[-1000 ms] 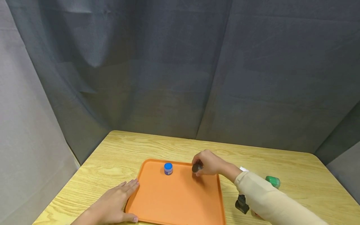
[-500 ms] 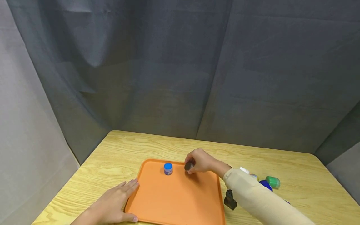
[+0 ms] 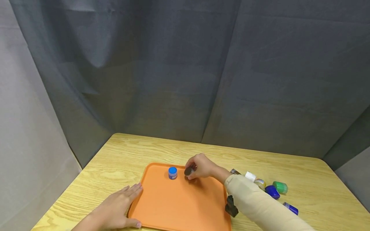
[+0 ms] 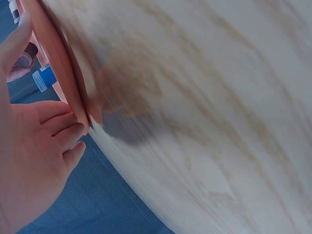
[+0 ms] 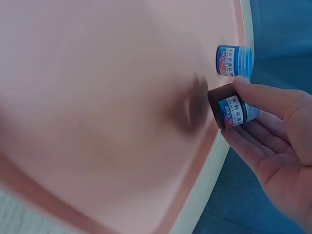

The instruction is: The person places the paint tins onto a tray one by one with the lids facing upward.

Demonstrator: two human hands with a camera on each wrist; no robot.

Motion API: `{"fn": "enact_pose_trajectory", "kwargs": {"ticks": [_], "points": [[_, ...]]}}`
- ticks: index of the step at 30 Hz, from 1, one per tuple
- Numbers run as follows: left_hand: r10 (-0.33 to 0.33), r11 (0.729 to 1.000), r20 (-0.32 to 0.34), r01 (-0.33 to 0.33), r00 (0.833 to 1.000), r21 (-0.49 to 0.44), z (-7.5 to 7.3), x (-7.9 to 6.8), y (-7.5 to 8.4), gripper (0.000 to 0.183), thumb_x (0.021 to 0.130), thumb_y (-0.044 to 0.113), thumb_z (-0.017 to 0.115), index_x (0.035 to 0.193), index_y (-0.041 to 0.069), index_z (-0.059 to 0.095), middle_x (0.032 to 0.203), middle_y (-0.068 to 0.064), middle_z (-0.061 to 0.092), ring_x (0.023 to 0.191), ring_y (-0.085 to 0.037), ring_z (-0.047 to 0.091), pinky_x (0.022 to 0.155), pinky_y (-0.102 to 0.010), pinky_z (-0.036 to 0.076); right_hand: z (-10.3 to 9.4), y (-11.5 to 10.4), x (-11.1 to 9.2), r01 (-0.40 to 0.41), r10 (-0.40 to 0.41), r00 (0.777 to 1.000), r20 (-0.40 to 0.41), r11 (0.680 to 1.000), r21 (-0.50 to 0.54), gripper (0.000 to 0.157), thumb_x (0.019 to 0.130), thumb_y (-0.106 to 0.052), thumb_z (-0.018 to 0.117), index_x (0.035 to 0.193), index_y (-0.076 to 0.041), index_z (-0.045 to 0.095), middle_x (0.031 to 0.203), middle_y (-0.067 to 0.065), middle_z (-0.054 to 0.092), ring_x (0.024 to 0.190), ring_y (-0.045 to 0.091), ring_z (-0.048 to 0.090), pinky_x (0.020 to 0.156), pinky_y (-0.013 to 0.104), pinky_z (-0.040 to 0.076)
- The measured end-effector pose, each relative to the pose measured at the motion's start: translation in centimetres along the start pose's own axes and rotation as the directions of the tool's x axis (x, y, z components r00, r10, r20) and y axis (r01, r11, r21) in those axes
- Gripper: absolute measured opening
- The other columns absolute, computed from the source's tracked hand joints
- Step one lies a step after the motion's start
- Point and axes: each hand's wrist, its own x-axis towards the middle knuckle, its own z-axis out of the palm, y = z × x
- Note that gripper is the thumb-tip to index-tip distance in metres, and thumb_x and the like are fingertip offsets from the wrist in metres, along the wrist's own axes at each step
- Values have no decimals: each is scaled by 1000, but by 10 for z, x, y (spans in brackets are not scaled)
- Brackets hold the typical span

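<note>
My right hand (image 3: pixel 202 166) pinches a dark brown paint jar (image 5: pixel 225 108) between thumb and fingers. The jar is tilted close over the orange tray (image 3: pixel 180 205), near its back edge, and casts a shadow there. Just left of it in the head view, a blue paint jar (image 3: pixel 172 173) stands upright on the tray. My left hand (image 3: pixel 117 205) lies at the tray's left side with fingers extended, fingertips at the rim. In the left wrist view, the left fingers (image 4: pixel 61 124) meet the tray rim from outside.
On the wooden table (image 3: pixel 138 147) right of the tray lie several paint jars, among them a white one (image 3: pixel 250 176), a green one (image 3: pixel 280 187) and a dark blue one (image 3: pixel 272 192). A grey curtain (image 3: pixel 173 80) hangs behind the table.
My right hand has carried the brown paint jar leftward over the tray, closer to the blue jar. The sleeve has shifted left, uncovering several jars. My left hand stays put.
</note>
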Motion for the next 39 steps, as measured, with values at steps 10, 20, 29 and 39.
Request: {"fn": "enact_pose_trajectory", "kwargs": {"ticks": [10,20,29,39], "points": [[14,1000,-24,-13,1000,19,0,2,0,110,72,82,52,142,-3,44,148,-19,45,135,-32,47,106,-52,42,10,4,1,-77,86,995,-58,986,148,30,72,-11,84,98,-2,72,94,11,73,85,24,71,71,21,58],[23,999,-20,-22,1000,30,0,3,-2,109,73,81,52,142,-2,43,148,-19,45,135,-32,48,106,-53,43,24,5,1,-176,217,971,-100,933,316,29,72,-9,84,96,-2,71,94,11,72,86,22,68,76,28,59],[14,1000,-11,-14,1000,9,4,1,-2,107,74,80,51,143,-2,42,149,-19,44,135,-32,47,105,-53,43,34,0,0,-197,259,957,-132,911,363,30,71,-4,83,98,0,70,98,14,71,90,25,69,77,30,60],[9,1000,-6,-9,1000,5,2,1,-1,108,74,81,51,143,-2,42,149,-19,44,136,-32,47,106,-53,42,35,-3,-1,-239,304,944,-128,898,370,31,70,-3,83,98,-1,70,97,13,71,89,24,69,78,31,60]]}}
